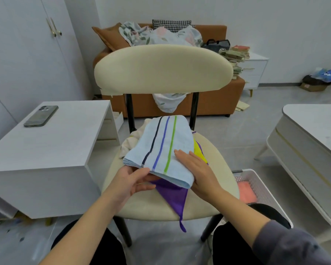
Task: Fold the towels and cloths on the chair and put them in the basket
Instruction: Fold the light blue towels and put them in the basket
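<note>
Pale, evenly lit room with white furniture and an orange-brown sofa (214, 104)

Plain light walls (275, 25) meet a grey tiled floor (246, 134). A white wardrobe (23, 54) with gold handles stands at left; near it a white desk surface (46, 150) carries a dark phone (41, 116) lying flat. The sofa holds floral bedding (161, 36), a houndstooth cushion (171, 24), a brown cushion (111, 36) and a black bag (217, 44). Just beside it a white drawer unit (256, 69) bears stacked books (237, 54). A cardboard box (312, 87) sits on the floor at far right, beyond a white gold-trimmed table (313, 131).
</note>
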Tool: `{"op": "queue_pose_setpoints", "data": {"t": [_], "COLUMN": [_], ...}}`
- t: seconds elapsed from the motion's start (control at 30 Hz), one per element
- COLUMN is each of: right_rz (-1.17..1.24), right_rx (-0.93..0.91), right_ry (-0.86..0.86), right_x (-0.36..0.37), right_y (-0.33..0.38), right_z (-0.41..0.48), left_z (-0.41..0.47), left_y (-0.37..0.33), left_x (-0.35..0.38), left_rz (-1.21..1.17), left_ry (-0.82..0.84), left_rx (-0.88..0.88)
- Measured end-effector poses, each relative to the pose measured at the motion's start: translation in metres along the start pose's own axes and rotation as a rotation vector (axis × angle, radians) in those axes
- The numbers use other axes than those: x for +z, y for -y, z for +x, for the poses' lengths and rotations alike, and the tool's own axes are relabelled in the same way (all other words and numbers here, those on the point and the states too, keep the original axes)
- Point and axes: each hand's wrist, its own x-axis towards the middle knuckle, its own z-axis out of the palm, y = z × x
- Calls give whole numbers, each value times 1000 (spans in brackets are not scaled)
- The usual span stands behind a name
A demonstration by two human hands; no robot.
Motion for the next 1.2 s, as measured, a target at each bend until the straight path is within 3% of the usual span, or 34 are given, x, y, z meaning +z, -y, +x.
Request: {"op": "queue_pose_setpoints", "data": {"t": [0.1,0.17,0.33,0.37,0.47,0.53,0.6,0.73,0.87,1.07,1.2], "right_rz": [28,35,90,95,126,218,321,414,414,398,352], "right_rx": [1,-11,0,5,91,224,304,494,731,857,849], "right_ry": [35,46,86,96,153,218,193,122,32,-100,-226], "right_x": [-3,-3,3,3,-4,-11,-12,-11,2,16,21], "right_y": [-6,-9,-15,-17,-23,-25,-32,-33,-32,-37,-32], "right_z": [-4,-4,-6,-6,-4,2,9,28,37,41,42], "left_z": [6,14,35,41,57,60,59,73,90,110,115], "left_y": [14,22,12,8,3,3,2,3,5,12,10], "left_x": [-23,-34,-34,-37,-50,-52,-48,-30,-18,-8,-2], "left_rz": [767,1089,1209,1221,1296,1196,1001,826,800,884,935], "left_ry": [-106,-223,-456,-413,-36,94,64,-165,-346,-482,-551], "left_rx": [114,261,571,668,929,816,607,433,280,253,373]}}
